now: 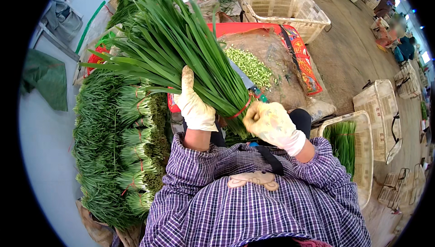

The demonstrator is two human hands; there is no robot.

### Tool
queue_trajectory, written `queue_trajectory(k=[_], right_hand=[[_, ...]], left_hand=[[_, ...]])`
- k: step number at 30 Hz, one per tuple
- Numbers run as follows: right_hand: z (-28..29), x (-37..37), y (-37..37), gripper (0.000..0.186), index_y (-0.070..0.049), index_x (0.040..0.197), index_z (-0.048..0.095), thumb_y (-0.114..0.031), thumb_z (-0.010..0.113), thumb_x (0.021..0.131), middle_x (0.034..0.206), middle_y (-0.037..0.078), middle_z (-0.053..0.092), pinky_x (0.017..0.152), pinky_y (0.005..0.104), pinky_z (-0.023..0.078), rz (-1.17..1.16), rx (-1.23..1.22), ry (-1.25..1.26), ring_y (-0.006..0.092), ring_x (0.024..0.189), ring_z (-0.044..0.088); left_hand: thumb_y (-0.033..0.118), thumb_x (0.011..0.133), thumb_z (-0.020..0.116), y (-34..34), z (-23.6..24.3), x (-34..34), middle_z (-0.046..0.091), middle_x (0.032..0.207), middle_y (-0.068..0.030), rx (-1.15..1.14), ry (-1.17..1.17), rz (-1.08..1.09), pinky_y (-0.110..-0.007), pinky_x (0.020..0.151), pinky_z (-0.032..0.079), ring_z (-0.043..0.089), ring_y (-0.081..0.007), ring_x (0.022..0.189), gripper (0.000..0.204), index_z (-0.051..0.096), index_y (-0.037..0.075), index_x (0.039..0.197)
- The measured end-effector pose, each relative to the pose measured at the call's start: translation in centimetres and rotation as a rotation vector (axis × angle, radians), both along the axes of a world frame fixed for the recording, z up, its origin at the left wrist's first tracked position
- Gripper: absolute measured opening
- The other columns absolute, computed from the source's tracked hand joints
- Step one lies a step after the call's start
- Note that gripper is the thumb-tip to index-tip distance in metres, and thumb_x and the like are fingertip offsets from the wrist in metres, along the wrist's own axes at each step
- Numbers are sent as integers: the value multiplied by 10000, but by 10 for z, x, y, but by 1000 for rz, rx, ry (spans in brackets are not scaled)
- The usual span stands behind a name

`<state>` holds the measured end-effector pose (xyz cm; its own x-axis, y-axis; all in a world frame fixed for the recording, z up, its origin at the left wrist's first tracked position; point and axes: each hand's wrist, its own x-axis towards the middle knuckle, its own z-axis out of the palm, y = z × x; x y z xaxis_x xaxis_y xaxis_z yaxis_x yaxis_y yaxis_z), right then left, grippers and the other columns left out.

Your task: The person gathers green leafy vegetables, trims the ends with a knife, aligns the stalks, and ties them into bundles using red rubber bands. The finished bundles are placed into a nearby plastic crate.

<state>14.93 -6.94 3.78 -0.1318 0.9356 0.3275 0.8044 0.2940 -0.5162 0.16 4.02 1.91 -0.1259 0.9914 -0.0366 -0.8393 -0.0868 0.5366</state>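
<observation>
A large bunch of garlic chives (181,50) slants across my lap, its leaf tips spread to the upper left. My left hand (195,104), in a pale glove, is closed round the bunch, thumb lying along the leaves. Near the lower end, a red tie (242,109) circles the stems. My right hand (272,124), also gloved, is curled closed at the tie and seems to grip it; its fingertips are partly hidden. Just behind the stems lies a knife (243,75) with a green handle, partly covered by the bunch.
Tied chive bunches (136,142) are stacked at my left. Ahead, a red-edged work surface (290,72) carries chopped stem ends (249,63). A large crate (290,13) stands beyond it. Another crate (362,156), at my right, holds chives. People (398,38) are far off at right.
</observation>
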Motion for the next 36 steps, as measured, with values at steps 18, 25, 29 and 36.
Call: queue_trajectory(k=[18,25,29,36], right_hand=[[-11,66,27,595,45,1211,531,-449,578,882,1170,154,601,951,312,419,67,-483,604,218,1107,556],[-17,36,21,571,10,1210,517,-424,638,859,981,72,635,783,279,497,215,-743,1314,128,864,607],[-5,40,15,437,0,1151,543,-303,664,861,943,98,666,675,301,562,69,-776,1752,170,765,668],[15,84,-1,367,2,1069,610,-322,612,896,974,141,684,739,369,572,166,-979,2076,231,815,682]], left_hand=[[293,942,536,9,1,-10,647,1096,-46,-121,-179,-312,-365,874,521,625,-216,978,283,604,90,1127],[352,941,531,5,4,3,630,1145,-63,-124,-149,-514,-383,879,520,624,-228,989,369,565,91,1200],[414,920,558,0,6,-1,577,1208,-44,-95,349,-414,-373,891,488,575,-215,1061,487,498,78,1267],[459,770,712,-57,-22,-43,383,1373,-161,332,1246,555,-481,1025,317,388,-313,1259,858,310,4,1377]])
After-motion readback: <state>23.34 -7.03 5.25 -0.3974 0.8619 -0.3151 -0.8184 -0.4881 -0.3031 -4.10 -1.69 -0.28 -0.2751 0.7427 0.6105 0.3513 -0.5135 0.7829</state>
